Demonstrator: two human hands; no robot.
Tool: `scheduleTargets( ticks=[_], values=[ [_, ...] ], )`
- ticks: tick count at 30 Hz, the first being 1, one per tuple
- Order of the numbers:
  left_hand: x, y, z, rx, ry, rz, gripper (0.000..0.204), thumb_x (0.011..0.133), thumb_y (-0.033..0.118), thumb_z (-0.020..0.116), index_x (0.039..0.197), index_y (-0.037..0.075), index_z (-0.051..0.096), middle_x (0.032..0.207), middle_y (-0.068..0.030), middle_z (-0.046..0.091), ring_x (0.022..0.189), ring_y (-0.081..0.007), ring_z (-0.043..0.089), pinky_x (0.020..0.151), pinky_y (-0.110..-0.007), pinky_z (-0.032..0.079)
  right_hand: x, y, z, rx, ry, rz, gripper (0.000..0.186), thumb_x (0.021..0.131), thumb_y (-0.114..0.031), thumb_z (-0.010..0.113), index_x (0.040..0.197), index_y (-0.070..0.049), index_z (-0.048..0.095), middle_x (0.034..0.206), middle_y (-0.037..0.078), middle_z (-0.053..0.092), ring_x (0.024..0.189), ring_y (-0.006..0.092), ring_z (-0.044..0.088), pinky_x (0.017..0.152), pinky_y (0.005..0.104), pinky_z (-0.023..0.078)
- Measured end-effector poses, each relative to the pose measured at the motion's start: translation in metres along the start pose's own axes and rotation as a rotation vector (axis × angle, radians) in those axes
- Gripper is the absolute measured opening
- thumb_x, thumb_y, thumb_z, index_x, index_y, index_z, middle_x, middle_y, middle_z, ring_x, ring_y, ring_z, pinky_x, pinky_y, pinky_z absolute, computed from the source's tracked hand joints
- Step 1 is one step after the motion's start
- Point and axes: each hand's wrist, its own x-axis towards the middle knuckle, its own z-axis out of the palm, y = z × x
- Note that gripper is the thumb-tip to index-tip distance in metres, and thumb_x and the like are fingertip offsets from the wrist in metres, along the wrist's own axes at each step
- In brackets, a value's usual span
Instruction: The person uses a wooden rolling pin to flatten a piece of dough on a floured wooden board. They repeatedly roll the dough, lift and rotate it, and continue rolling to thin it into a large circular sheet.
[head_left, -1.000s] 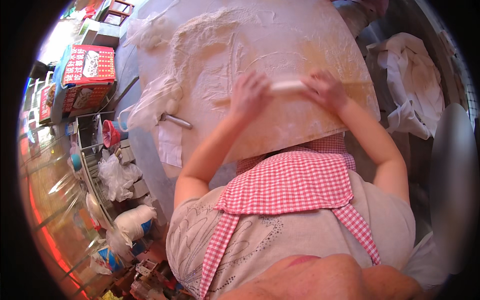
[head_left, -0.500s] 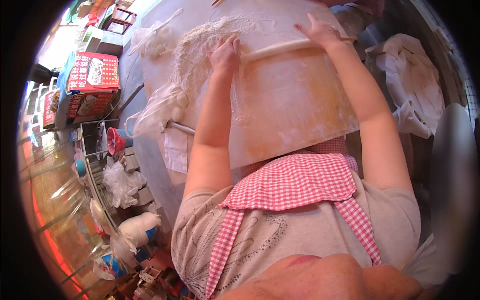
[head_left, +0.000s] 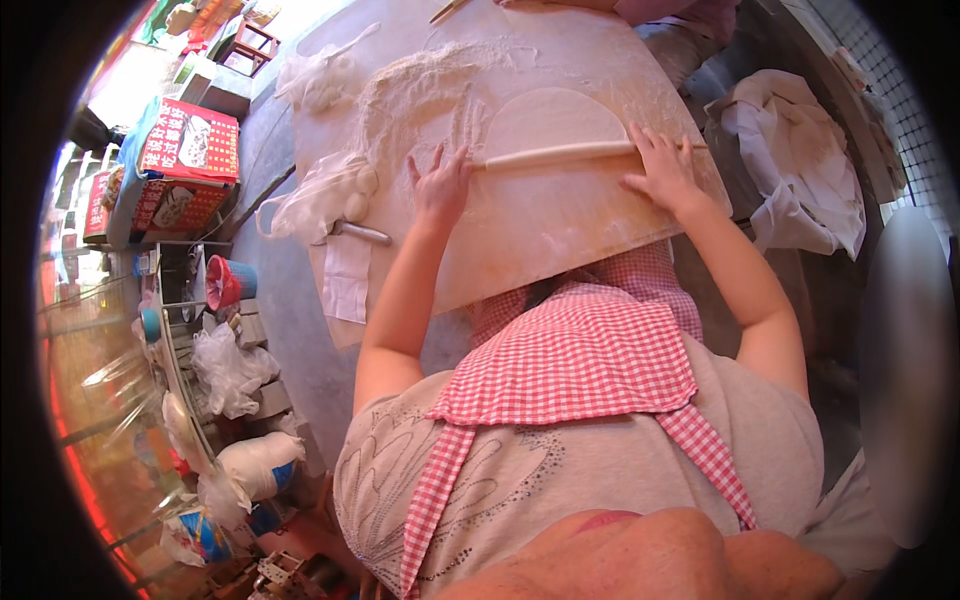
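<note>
A long pale rolling pin [head_left: 560, 156] lies crosswise on the floury board [head_left: 540, 230]. Beyond it, and partly beneath its edge, spreads a thin round sheet of dough [head_left: 556, 115]. My left hand [head_left: 440, 186] is at the pin's left end, palm down with fingers spread. Near the pin's right end, my right hand [head_left: 664, 172] rests over the wood with fingers stretched out. Loose flour [head_left: 415, 85] covers the board at the far left.
Plastic bags [head_left: 325, 195] with pale rounded lumps lie on the board's left, beside a metal-handled tool [head_left: 362, 232] and a white cloth [head_left: 346, 285]. Another person's arm [head_left: 570, 4] shows at the far edge, near a small stick [head_left: 446, 11]. Draped white cloth [head_left: 800, 160] is at right.
Both hands and the rolling pin have come back toward me. The round dough sheet now shows beyond the pin. My view has shifted slightly, and the other person's arm shows more.
</note>
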Motion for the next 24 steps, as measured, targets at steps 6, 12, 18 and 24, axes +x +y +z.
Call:
scheduleTargets(
  ticks=[6,12,18,24],
  values=[
    [-0.083,-0.002,-0.023,-0.136,0.106,0.215,0.032,0.089,0.023,0.058,0.120,0.019,0.061,0.097,-0.0041,0.070,0.121,-0.0231,0.053,0.112,-0.052,0.014,-0.095,0.023,0.026,0.182,0.299,-0.278,0.049,0.075,-0.035,0.071,0.115,-0.012,0.056,0.099,0.006,0.056,0.098,0.0264,0.052,0.091,0.0448,0.038],
    [-0.015,0.034,-0.026,-0.188,0.127,0.261,0.038,0.090,0.029,0.056,0.126,0.019,0.055,0.125,-0.0065,0.059,0.129,-0.0270,0.043,0.111,-0.051,0.018,-0.097,0.026,0.026,0.404,0.390,-0.323,0.019,0.077,-0.022,0.069,0.089,-0.011,0.059,0.082,0.006,0.055,0.077,0.0267,0.055,0.069,0.0373,0.045],
    [0.040,0.070,0.025,-0.117,-0.095,0.049,0.065,0.091,0.052,0.042,0.142,0.013,0.035,0.149,-0.0115,0.031,0.140,-0.0294,0.024,0.111,-0.053,0.017,-0.091,0.029,0.028,0.372,0.381,-0.245,0.018,0.077,-0.021,0.070,0.084,-0.011,0.058,0.078,0.008,0.054,0.075,0.0282,0.055,0.066,0.0384,0.045],
    [-0.042,0.058,-0.004,0.078,-0.313,0.192,0.069,0.092,0.054,0.039,0.146,0.013,0.028,0.153,-0.0132,0.022,0.142,-0.0311,0.015,0.113,-0.053,0.010,-0.100,0.033,0.023,0.429,0.320,-0.333,0.016,0.076,-0.019,0.071,0.081,-0.010,0.058,0.078,0.008,0.055,0.076,0.0293,0.056,0.066,0.0393,0.046]
  ],
)
